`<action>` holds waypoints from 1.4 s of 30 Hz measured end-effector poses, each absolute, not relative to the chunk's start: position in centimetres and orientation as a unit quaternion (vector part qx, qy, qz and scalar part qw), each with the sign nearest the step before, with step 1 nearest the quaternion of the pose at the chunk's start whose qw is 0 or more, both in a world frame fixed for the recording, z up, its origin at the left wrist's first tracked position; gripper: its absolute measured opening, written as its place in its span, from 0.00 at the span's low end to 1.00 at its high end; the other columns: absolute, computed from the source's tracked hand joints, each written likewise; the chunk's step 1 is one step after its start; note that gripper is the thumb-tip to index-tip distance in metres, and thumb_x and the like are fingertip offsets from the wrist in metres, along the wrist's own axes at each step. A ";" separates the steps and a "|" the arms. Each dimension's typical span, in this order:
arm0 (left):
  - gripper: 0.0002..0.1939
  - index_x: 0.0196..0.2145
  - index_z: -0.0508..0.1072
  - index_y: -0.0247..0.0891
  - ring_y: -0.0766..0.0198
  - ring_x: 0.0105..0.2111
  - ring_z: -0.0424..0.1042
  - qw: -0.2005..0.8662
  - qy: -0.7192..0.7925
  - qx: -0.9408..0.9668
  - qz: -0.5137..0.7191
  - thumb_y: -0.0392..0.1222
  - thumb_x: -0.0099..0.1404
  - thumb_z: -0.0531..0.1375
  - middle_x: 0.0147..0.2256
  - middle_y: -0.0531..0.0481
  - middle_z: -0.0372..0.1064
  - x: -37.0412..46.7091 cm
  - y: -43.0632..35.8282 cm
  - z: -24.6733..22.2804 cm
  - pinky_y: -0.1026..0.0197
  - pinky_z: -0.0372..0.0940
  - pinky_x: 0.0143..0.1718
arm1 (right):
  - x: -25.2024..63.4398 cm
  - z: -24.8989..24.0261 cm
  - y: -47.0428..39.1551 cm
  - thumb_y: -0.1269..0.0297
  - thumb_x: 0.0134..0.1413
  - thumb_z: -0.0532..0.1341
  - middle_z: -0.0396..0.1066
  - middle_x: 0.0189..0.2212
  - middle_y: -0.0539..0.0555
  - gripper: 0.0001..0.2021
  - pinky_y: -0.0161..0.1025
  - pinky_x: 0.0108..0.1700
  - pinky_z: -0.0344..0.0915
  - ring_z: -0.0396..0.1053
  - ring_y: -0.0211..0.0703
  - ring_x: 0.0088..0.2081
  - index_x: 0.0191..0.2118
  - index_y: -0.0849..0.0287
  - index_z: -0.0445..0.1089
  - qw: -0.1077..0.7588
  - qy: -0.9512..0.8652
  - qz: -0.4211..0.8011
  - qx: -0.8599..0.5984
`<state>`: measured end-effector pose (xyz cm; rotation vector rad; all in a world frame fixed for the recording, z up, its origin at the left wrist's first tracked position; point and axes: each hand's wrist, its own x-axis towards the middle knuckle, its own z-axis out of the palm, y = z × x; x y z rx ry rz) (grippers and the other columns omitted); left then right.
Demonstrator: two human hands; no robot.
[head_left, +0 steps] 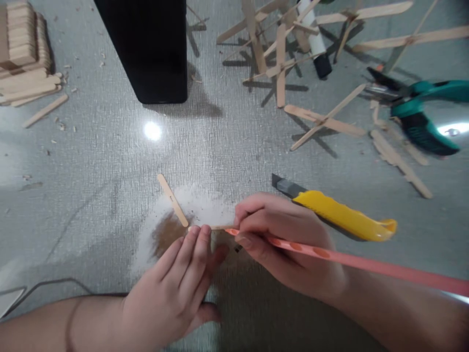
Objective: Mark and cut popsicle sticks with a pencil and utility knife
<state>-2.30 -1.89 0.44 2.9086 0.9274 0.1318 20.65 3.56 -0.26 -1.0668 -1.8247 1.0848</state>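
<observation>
My right hand (282, 239) is closed around a pink pencil (351, 264) with orange dimples along its barrel. The pencil's tip touches a wooden craft stick (219, 228) that lies crosswise on the table. My left hand (179, 283) presses that stick down with its fingertips, and its thumb is spread away below. Part of the stick is hidden under the fingers. Just beyond my left fingertips, a second craft stick (172, 198) lies slanted, with a small dark mark near its middle.
An extended yellow utility knife (340, 215) lies beyond my right hand. A black slab-like object (157, 49) stands at the back. Joined stick pieces (280, 63) spread across the back right, near teal-handled pliers (421, 107). Stacked sticks (22, 39) sit at the far left.
</observation>
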 end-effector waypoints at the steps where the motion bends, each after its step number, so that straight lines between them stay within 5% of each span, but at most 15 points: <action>1: 0.36 0.58 0.71 0.25 0.42 0.61 0.66 0.045 0.303 0.951 0.044 0.62 0.75 0.48 0.60 0.28 0.67 -2.3 -1.9 0.4 0.48 0.57 0.61 | 20.6 -0.3 3.6 0.71 0.62 0.62 0.71 0.30 0.49 0.08 0.34 0.32 0.68 0.69 0.35 0.29 0.32 0.55 0.66 0.368 -0.717 0.417 -0.419; 6: 0.38 0.58 0.70 0.26 0.43 0.61 0.65 0.051 0.309 0.949 0.046 0.66 0.71 0.52 0.61 0.30 0.67 -2.2 -1.8 0.5 0.49 0.57 0.61 | 20.2 -0.5 3.2 0.76 0.54 0.61 0.70 0.29 0.48 0.08 0.32 0.29 0.66 0.67 0.33 0.27 0.32 0.55 0.64 0.347 -0.744 0.390 -0.418; 42: 0.37 0.52 0.75 0.24 0.42 0.60 0.68 0.071 0.311 0.945 0.066 0.66 0.69 0.56 0.58 0.29 0.70 -2.2 -1.7 0.6 0.49 0.60 0.59 | 19.6 -0.4 3.0 0.78 0.54 0.59 0.72 0.28 0.47 0.10 0.34 0.30 0.69 0.70 0.36 0.27 0.31 0.54 0.64 0.339 -0.725 0.406 -0.441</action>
